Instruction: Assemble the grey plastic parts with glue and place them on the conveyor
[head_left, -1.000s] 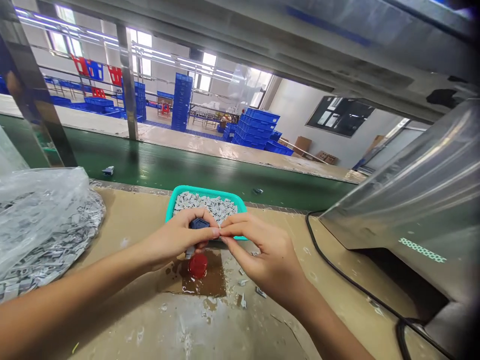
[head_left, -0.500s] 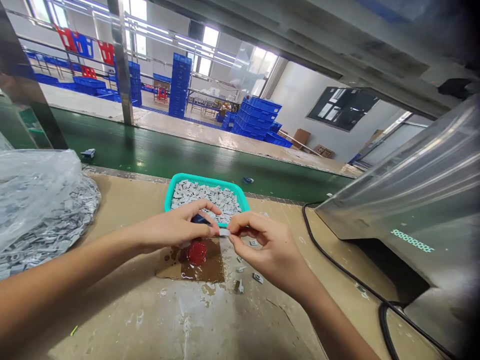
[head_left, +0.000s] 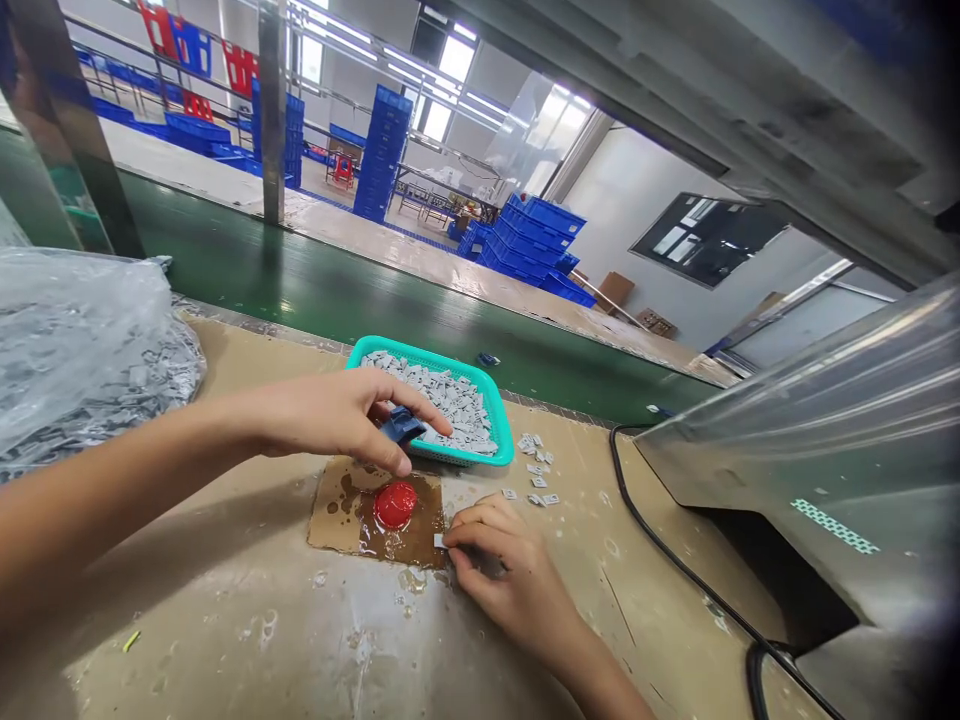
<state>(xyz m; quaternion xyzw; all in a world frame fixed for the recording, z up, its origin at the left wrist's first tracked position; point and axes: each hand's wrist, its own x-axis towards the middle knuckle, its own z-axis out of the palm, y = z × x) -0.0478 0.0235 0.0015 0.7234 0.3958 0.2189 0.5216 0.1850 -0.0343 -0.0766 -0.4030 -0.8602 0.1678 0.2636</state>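
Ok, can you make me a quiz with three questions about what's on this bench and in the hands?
1. Which hand holds the dark blue piece?
A) left
B) right

2. True or false: lots of little gray pieces are inside the green basket.

3. Fill in the blank: the round thing on the wet brown square is coloured ____.

Key: 1. A, the left hand; 2. True; 3. red

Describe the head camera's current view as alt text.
A left hand holds a dark blue part beside a teal basket of small gray pieces; the right hand pinches a light piece near a wet red object.
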